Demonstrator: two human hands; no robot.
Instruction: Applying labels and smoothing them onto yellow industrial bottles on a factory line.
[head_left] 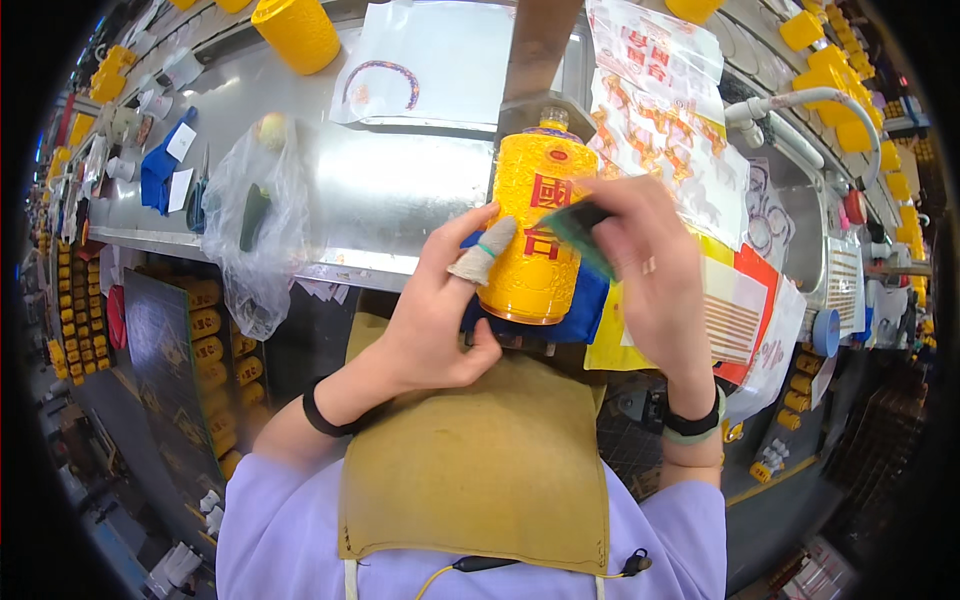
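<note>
A yellow bottle (pixel 530 270) with raised patterning, large red characters and a small oval red badge lies on a blue cloth (pixel 590 300), its neck pointing away from me. My left hand (pixel 430 300) steadies the bottle from its left side, fingers against the wall and thumb near the base. A grey cloth wrap held by a green band (pixel 487 247) covers one finger. Over the bottle's right side, my right hand (pixel 650 260) grips a flat dark green piece (pixel 580 225). Motion blurs that hand, and I cannot tell whether the piece touches the bottle.
Sheets of red and gold decals (pixel 655 130) lie at right, beside a curved white pipe (pixel 800 97). On the metal bench stand another yellow bottle (pixel 297 35) and a clear plastic bag (pixel 260 220). A patterned strip (pixel 385 68) rests on white paper at the back.
</note>
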